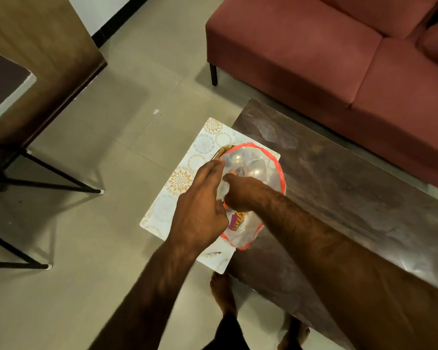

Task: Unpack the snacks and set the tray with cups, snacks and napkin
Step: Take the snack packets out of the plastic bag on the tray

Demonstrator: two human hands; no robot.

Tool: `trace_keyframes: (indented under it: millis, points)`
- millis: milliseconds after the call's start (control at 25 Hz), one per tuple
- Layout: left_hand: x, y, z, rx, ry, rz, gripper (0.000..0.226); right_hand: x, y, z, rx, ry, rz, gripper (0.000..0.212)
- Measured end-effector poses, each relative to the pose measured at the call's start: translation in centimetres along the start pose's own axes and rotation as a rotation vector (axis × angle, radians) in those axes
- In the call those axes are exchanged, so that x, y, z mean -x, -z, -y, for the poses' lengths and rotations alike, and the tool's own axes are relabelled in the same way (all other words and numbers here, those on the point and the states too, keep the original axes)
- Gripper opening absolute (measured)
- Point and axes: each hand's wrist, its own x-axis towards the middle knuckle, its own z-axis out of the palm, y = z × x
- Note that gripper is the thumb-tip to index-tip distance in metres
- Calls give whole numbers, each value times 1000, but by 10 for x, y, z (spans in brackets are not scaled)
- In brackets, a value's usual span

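Observation:
A clear plastic bag (pixel 258 162) with an orange-red rim lies on a patterned placemat (pixel 180 180) at the left end of the dark wooden coffee table (pixel 339 178). Shiny cups show dimly through the bag's upper part, and a snack packet (pixel 237 219), orange and purple, shows near its lower end. A brown tray rim (pixel 221 149) peeks out from under the bag's top left. My left hand (pixel 200 208) rests on the bag's left side, fingers stretched toward the rim. My right hand (pixel 240 190) is closed, pinching the plastic in the bag's middle.
A red sofa (pixel 339 51) stands behind the table. A wooden table with black metal legs (pixel 36 72) is at the left across the tiled floor. My bare feet (pixel 223 294) are by the coffee table's near edge. A small wrapper (pixel 213 253) lies on the placemat's near end.

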Motion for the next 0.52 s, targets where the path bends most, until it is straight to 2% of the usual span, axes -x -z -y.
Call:
trace_keyframes:
  millis: [280, 360, 520]
  points:
    - [5, 12, 9, 121, -11, 25, 69, -32, -24, -1, -49, -140, 116, 63]
    - [5, 13, 12, 129, 0, 41, 70, -30, -32, -1, -43, -165, 51, 57]
    - [5, 11, 12, 127, 14, 70, 73, -15, -31, 2, 4, -155, -193, 40]
